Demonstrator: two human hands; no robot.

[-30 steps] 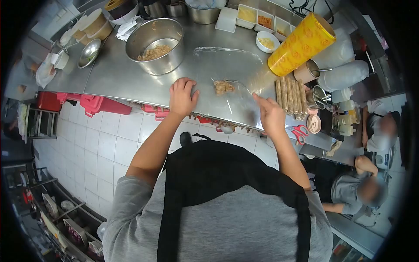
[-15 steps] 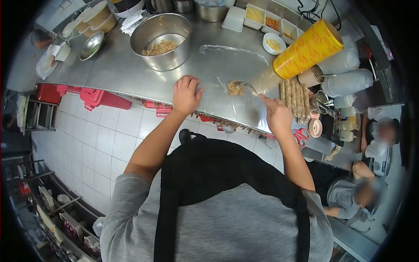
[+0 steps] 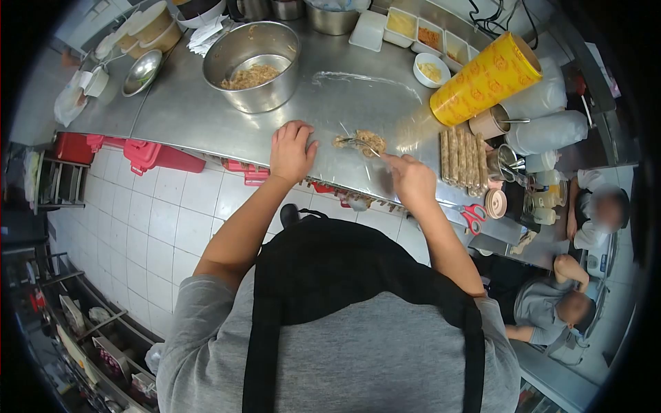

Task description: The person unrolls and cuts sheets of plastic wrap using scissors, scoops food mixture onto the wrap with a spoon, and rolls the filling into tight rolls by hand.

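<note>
My right hand [image 3: 415, 183] is closed around the handle of a metal spoon [image 3: 368, 147], index finger stretched along it. The spoon's tip touches a mound of pale brown minced filling [image 3: 371, 140], part of which is spread out to the left. Under the filling lies a sheet of clear plastic wrap [image 3: 368, 77], its far edge creased on the steel counter. My left hand [image 3: 292, 151] rests at the counter's front edge, left of the filling, fingers laid out and thumb apart, holding nothing.
A steel pot [image 3: 252, 67] with more filling stands behind my left hand. To the right are a yellow wrap roll [image 3: 486, 78], wrapped rolls [image 3: 463, 160], red-handled scissors [image 3: 474, 218] and a small bowl [image 3: 432, 71]. Two people are at the far right.
My right hand has moved left with the spoon, and some filling is now spread leftward from the mound. My left hand stays at the counter edge.
</note>
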